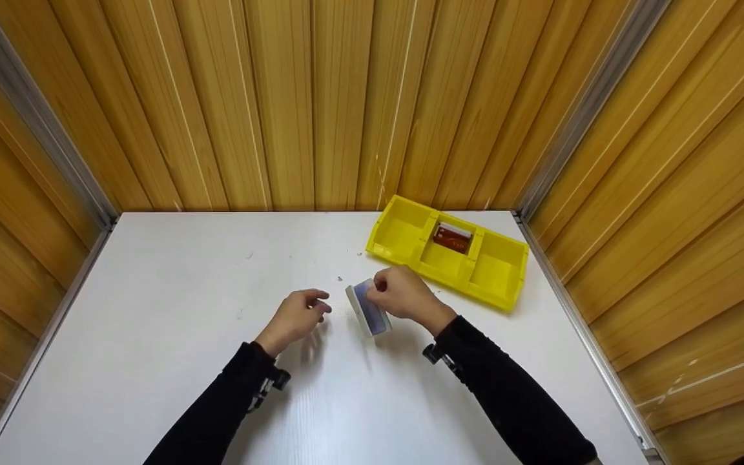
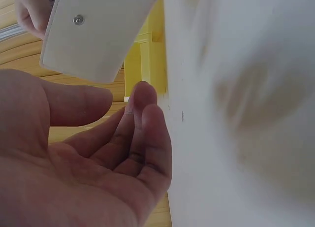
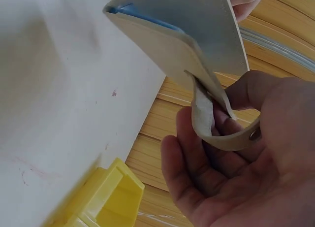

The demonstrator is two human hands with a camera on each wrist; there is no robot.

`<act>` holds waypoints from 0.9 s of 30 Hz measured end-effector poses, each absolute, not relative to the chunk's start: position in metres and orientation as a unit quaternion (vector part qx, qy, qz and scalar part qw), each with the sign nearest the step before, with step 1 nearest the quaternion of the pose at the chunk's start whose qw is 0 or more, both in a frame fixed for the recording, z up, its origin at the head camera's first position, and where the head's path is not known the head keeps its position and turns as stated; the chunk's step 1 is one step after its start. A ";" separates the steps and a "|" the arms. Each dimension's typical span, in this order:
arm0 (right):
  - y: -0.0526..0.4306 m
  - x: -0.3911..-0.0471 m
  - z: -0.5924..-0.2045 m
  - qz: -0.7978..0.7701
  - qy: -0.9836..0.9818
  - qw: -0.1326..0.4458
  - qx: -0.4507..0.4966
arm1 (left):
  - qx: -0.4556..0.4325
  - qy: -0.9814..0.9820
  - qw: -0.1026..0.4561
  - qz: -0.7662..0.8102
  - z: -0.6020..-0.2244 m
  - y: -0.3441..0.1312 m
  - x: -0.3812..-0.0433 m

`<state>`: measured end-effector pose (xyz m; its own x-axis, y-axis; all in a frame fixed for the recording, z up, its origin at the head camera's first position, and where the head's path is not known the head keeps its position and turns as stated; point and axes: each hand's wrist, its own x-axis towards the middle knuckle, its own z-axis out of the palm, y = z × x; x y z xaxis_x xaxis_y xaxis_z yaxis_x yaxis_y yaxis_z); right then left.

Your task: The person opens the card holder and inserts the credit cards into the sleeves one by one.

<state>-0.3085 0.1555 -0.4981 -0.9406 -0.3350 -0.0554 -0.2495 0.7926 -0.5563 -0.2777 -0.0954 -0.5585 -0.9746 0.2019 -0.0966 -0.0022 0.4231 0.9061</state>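
Note:
A cream card holder (image 1: 359, 312) with a bluish inner face is held above the white table by my right hand (image 1: 409, 294). In the right wrist view, thumb and fingers pinch it by the edge near its strap (image 3: 234, 142), which bends in a loop and bears a metal snap. The holder (image 3: 162, 52) stands partly unfolded, with something blue tucked in its pocket. A snap stud shows on its pale outer face (image 2: 96, 32) in the left wrist view. To its left, apart from it, my left hand (image 1: 294, 320) has loosely bent fingers and holds nothing.
A yellow tray (image 1: 425, 255) with three compartments stands at the back right, beyond my right hand. Its middle compartment contains a dark red item (image 1: 453, 239) with a white edge. Wood-patterned walls (image 1: 340, 103) border the white table (image 1: 172, 290).

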 end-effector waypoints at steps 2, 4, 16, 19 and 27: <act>0.155 -0.309 -0.494 -0.263 0.951 0.079 -0.143 | 0.061 0.841 0.093 0.530 -0.559 -0.099 -0.277; 0.155 -0.310 -0.490 -0.244 0.957 0.082 -0.134 | 0.062 0.846 0.090 0.522 -0.560 -0.103 -0.276; 0.152 -0.317 -0.472 -0.182 0.974 0.120 -0.060 | 0.093 0.891 0.033 0.444 -0.557 -0.114 -0.275; 0.150 -0.316 -0.469 -0.163 0.978 0.112 -0.065 | 0.098 0.893 0.034 0.439 -0.558 -0.116 -0.273; 0.141 -0.308 -0.461 -0.107 0.988 0.064 -0.092 | 0.100 0.891 0.034 0.442 -0.562 -0.119 -0.270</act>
<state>-0.3085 0.1410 -0.4609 -0.9747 -0.1959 -0.1073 -0.1683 0.9600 -0.2237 -0.2703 -0.1188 -0.5616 -0.9777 0.2084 0.0272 0.1478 0.5897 0.7940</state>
